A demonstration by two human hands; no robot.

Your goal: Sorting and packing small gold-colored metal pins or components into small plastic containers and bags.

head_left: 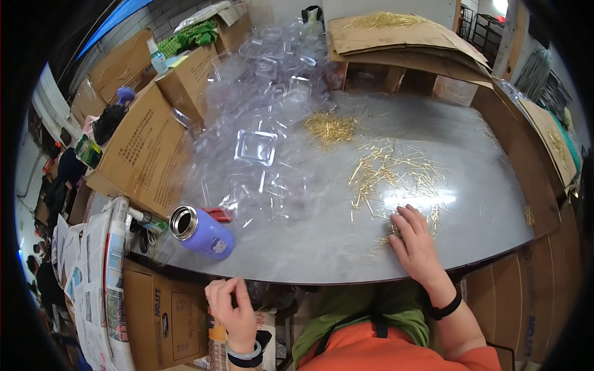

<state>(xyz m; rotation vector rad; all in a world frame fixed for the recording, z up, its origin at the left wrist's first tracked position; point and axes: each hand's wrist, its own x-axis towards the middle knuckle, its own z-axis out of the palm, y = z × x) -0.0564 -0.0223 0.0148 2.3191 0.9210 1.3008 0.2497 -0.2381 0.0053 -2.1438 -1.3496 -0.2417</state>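
Observation:
My right hand [413,237] lies palm down on the grey table [309,247], fingers spread over a scatter of thin gold pins [387,170]. Some pins lie under and around the fingertips. My left hand [232,304] hovers below the table's front edge with fingers loosely curled; whether it holds anything is unclear. A second heap of gold pins [331,127] sits farther back. Clear plastic blister trays [255,147] are piled over the left half of the table. A purple bottle [203,232] with an open metal mouth lies on its side near the front left.
Cardboard boxes [139,151] line the left side. Folded cardboard [396,37] with more pins on it stands at the back, and cardboard panels [544,142] wall the right. Newspapers [108,272] are stacked at lower left. Other people [46,272] sit far left.

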